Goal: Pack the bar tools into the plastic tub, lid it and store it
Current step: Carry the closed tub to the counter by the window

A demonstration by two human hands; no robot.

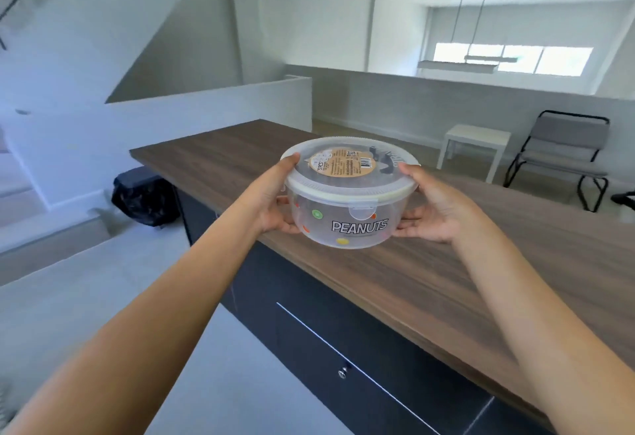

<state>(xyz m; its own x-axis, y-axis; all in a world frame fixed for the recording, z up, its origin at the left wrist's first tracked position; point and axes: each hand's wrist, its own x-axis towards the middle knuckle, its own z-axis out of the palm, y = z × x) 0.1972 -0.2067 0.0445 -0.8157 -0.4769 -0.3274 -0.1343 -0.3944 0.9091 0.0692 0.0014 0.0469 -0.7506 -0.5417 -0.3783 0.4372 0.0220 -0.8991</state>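
A person holds a round, clear plastic tub [347,218], printed "PEANUTS" w/ coloured dots, over the near edge of a long wood-grain tabletop [446,273]. Both hands clasp it from opposite sides: left hand [275,201] w/ thumb hooked on the rim and fingers curled under the base; right hand [429,207] mirrored, thumb on the rim, fingers spread beneath. The grip looks meant to carry the tub level and keep the translucent round lid [350,163] seated. The lid, w/ a tan product sticker [340,162], sits on the tub, its front clip tab [361,210] down. Whether the tub rests on the tabletop or hangs just above it can't be told. Contents are hard to make out; a dark shape shows under the lid, far right. Packing and lidding appear done, storing is the step left; the dark cabinet drawer w/ small knob [343,372] below is a likely spot. Beyond: a black bin bag [144,197], a white side table [476,146], a grey folding chair [563,156].
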